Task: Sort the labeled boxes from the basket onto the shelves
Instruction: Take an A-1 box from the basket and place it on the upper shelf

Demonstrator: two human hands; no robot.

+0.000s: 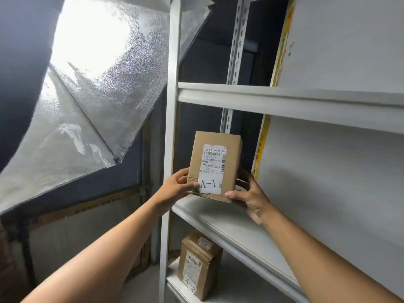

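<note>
A brown cardboard box labelled A-1 (215,166) stands upright at the left end of the middle shelf (236,232) of a white metal rack. My left hand (178,188) grips its lower left edge, thumb on the front. My right hand (249,195) grips its lower right corner, fingers behind the box. One shelf down stands a second brown box labelled A-2 (199,265), untouched. The basket is out of view.
The rack's white front post (171,127) rises just left of the box. An upper shelf (284,99) lies above. A large silver light reflector (87,84) fills the left side. White back panels with a yellow edge (261,145) close the shelves on the right.
</note>
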